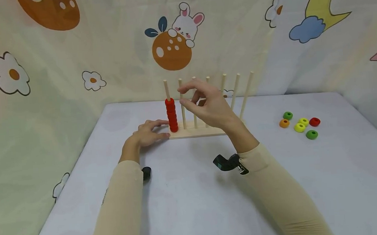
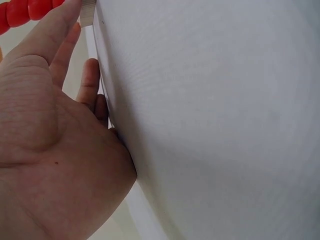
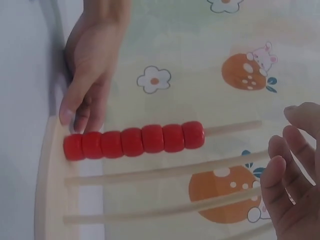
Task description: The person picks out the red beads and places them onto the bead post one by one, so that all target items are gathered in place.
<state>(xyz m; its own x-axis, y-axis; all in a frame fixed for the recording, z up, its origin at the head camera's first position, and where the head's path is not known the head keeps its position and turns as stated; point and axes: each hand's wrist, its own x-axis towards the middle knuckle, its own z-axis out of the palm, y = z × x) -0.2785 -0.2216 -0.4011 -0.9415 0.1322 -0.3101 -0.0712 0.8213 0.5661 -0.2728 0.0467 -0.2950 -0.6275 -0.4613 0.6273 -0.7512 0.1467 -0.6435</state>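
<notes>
A wooden peg rack [image 1: 196,132] stands on the table with several upright rods. Seven or so is too many to list singly; its leftmost rod carries a stack of several red beads [image 1: 171,116], the rod's tip showing bare above them. My left hand [image 1: 145,134] rests on the table, thumb and forefinger extended to touch the left end of the rack's base. Raised before the rods, my right hand [image 1: 211,106] has its thumb and forefinger apart near the second rod [image 1: 183,114], holding nothing. In the right wrist view its bent fingertips [image 3: 274,170] are beside the rod tops.
Loose beads lie to the right on the white table [image 1: 188,198]: green [image 1: 287,115], orange [image 1: 284,123], yellow [image 1: 299,127] and red [image 1: 314,122]. A patterned cloth [image 1: 119,45] hangs behind the table. Dark wrist cameras are worn on both sleeves.
</notes>
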